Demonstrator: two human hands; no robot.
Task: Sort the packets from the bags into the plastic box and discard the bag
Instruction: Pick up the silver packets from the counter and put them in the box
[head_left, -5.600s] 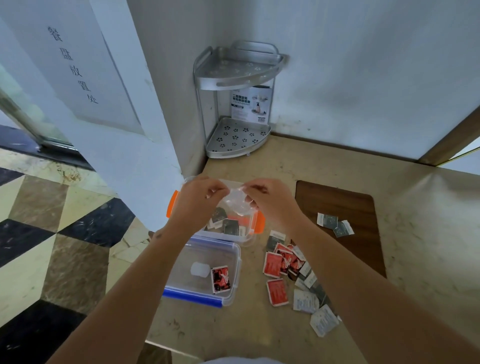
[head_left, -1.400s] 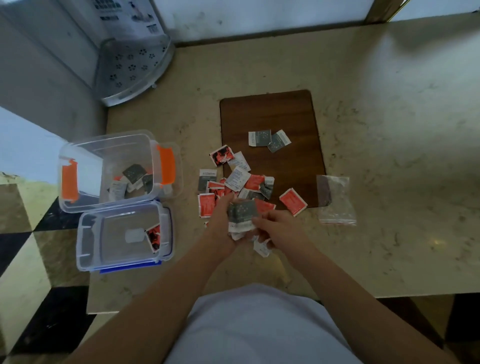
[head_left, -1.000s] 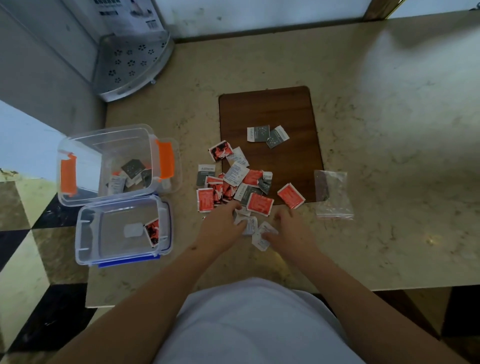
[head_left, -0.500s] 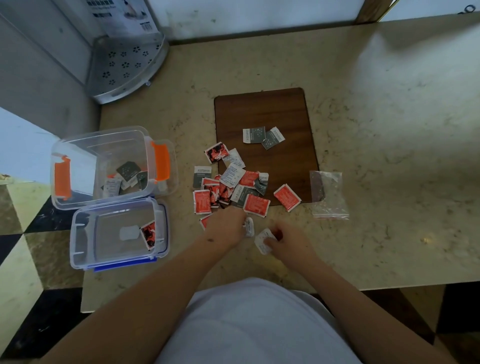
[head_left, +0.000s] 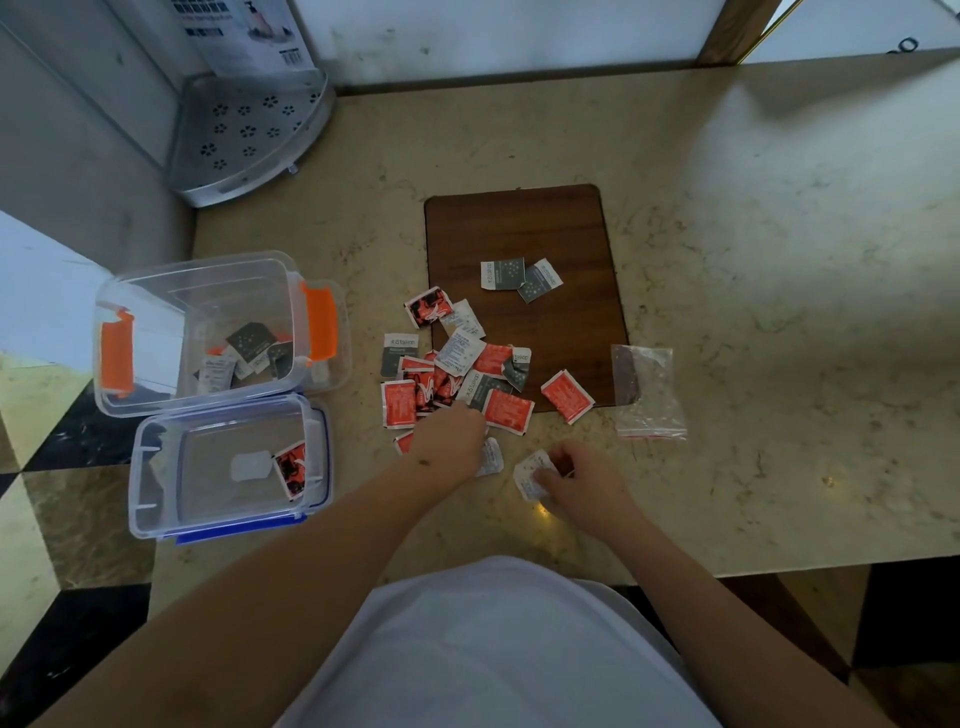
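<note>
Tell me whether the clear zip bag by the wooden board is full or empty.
Empty, as far as shows. The zip bag lies flat on the counter, see-through, no packet visible inside.

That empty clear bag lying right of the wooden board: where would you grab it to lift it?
Probably pinch the clear bag at its near red-striped edge, coming from above on the person's side. It lies flat, partly on the wooden board, with that edge free on the counter.
</note>
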